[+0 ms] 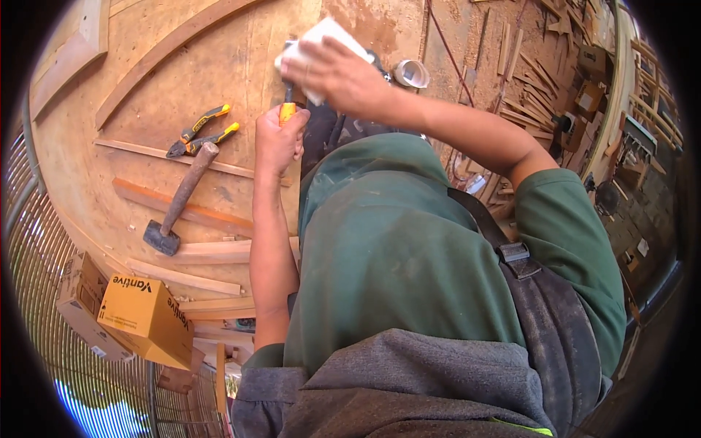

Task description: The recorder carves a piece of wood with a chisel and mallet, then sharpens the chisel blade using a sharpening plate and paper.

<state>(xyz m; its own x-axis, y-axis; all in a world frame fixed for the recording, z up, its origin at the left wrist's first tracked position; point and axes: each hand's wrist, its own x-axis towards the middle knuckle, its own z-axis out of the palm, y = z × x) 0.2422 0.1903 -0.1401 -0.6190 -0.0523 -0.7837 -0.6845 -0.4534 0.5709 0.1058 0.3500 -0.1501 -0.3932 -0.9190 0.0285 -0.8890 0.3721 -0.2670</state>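
Observation:
At the upper middle, my left hand (274, 140) is closed round the yellow handle (288, 112) of a tool with a dark shaft (289, 93). My right hand (336, 77), blurred, holds a white pad or cloth (334, 35) over the upper end of that shaft, hiding part of it. Just right of the pad stands a small pale cup (411, 74). Left of my left hand, yellow-and-black pliers (197, 139) lie by a mallet (182, 198) with a wooden handle and dark head.
Wooden strips (197, 252) and a curved piece (168, 40) lie on the plywood bench (80, 168). Cardboard boxes (135, 328) sit at lower left, beside slatted fencing (33, 306). Many offcuts (533, 95), a red cord (453, 58) and more boxes (588, 95) are scattered at upper right.

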